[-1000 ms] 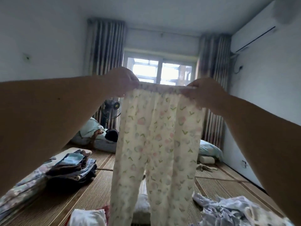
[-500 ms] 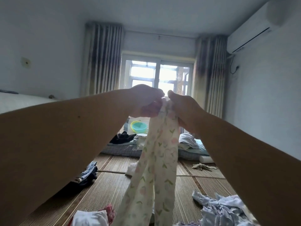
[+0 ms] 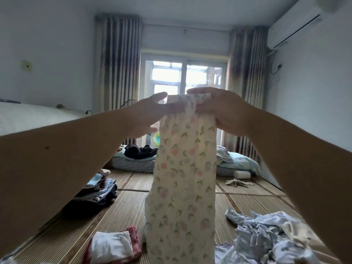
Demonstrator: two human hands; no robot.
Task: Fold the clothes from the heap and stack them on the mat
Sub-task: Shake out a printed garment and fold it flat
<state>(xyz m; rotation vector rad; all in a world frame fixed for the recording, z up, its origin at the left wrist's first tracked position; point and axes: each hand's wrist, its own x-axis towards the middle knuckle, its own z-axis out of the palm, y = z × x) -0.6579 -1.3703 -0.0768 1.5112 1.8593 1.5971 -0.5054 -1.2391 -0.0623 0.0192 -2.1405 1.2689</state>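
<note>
Head view: trousers [image 3: 182, 168] hung, halved lengthwise.
Right hand [image 3: 226, 111]: waistband [image 3: 188, 97] gripped.
Left hand [image 3: 150, 113]: fingers straight, laid on waistband.
Advice: leg edges to be aligned.

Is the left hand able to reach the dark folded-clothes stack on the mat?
Probably yes: the right hand grips the cream floral trousers, so the left hand seems spare; nothing blocks its way down to the dark folded-clothes stack.

Floral pants [image 3: 183, 178] from bunched to flat half-width; L hand [image 3: 152, 113] now open.
</note>
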